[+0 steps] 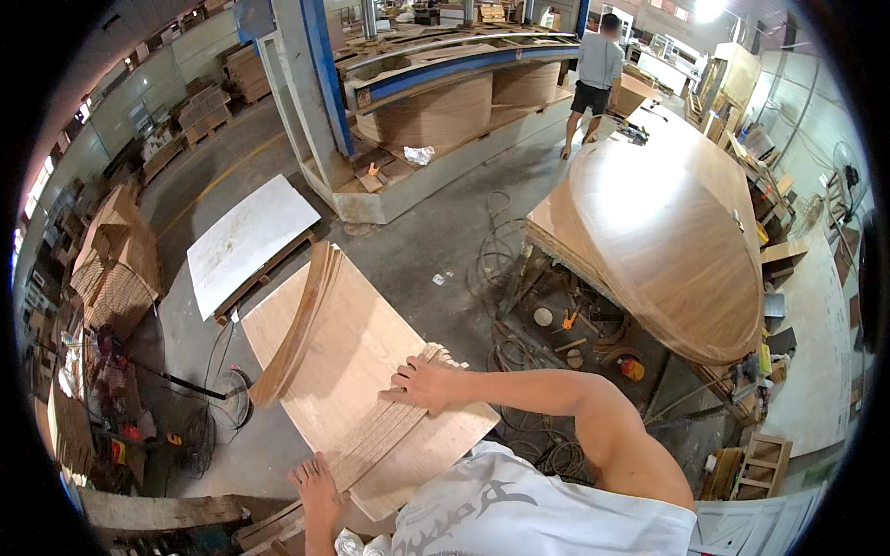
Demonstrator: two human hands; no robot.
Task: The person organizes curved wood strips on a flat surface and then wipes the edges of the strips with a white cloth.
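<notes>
A bundle of long thin wooden strips [385, 437] lies slantwise across a pale wooden board [371, 322] just in front of me. My right hand [425, 385] is over the strips near their far right end, its fingers bent across them. Toward their near left end, my left hand [318, 489] grips the same bundle, its fingers over the far side. Part of each grip is hidden beneath the palm. Another stack of curved wooden strips [301, 324] rests on the board's left side.
A white-topped panel [250, 239] sits on a pallet at left. A large rounded wooden tabletop stack [663, 250] stands at right, with hoses [514, 347] on the floor beside it. Behind are a blue-beamed press [464, 69] and another person [596, 79]. A fan [120, 371] stands left.
</notes>
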